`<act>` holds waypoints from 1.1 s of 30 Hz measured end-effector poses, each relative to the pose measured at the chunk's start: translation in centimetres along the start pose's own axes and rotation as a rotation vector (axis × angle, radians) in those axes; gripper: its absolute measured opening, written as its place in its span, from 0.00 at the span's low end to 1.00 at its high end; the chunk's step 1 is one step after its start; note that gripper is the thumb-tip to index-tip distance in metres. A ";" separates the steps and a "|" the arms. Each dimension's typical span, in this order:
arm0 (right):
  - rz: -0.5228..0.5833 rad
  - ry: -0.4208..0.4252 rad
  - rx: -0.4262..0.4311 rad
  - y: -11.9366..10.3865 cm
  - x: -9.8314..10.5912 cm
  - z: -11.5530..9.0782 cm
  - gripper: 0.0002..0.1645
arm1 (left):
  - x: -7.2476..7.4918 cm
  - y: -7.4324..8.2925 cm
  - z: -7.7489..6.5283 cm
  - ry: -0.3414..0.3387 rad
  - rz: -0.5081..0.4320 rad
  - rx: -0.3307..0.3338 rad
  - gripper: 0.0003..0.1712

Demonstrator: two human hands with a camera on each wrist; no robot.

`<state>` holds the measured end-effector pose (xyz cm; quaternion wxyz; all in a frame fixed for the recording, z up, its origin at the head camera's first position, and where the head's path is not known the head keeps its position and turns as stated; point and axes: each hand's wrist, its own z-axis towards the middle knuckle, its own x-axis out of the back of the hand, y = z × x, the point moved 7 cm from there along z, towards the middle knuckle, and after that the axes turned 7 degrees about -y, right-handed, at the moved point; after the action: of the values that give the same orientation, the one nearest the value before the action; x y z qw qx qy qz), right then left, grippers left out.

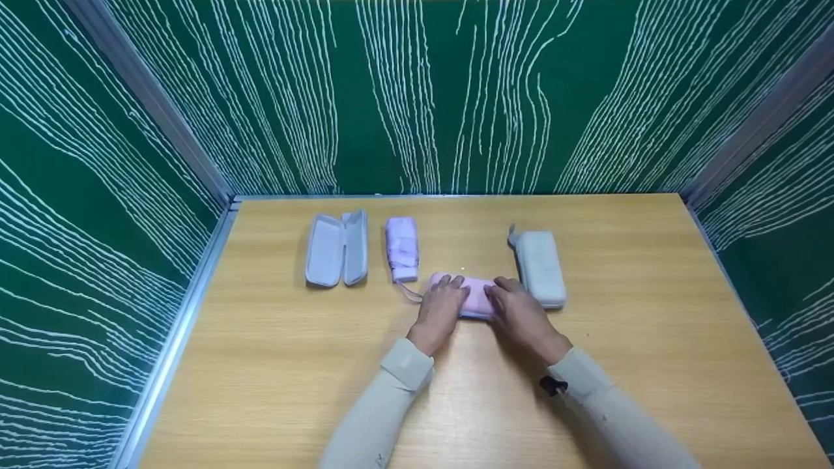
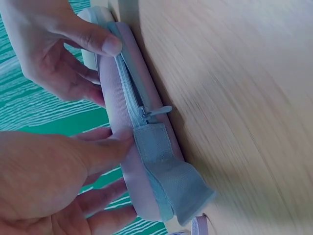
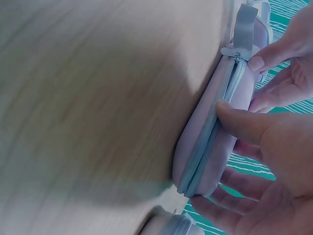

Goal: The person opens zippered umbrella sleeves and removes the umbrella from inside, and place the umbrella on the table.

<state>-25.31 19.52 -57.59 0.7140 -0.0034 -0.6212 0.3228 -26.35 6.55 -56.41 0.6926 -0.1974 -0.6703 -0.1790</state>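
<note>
A pink zip case [image 1: 477, 298] lies on the table between both hands. My left hand [image 1: 442, 306] grips its left part, thumb on the near side close to the zip pull [image 2: 159, 111], fingers round the far side. A grey-blue fabric tab [image 2: 159, 147] sticks out at this end. Toward the right end, my right hand [image 1: 521, 316] holds the case with its thumb [image 3: 232, 115] at the zip seam and fingers behind. Between pull and right end the zip's two edges stand slightly apart. The inside of the case is hidden.
Behind on the left, an opened pale grey case [image 1: 324, 251] shows its two halves. A folded lilac umbrella [image 1: 402, 244] with a wrist loop lies beside it. Close to the right hand is a closed grey-green case [image 1: 544, 267]. Green panels [image 1: 449, 98] border the wooden table [image 1: 273, 365].
</note>
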 end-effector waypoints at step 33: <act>-0.089 0.006 -0.077 -0.6 -0.2 -1.0 0.23 | 0.0 0.5 -0.4 0.089 0.009 0.024 0.21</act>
<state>-24.13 19.37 -57.80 0.7289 -0.0043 -0.6306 0.2665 -25.75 6.74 -56.39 0.7249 -0.1839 -0.6400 -0.1765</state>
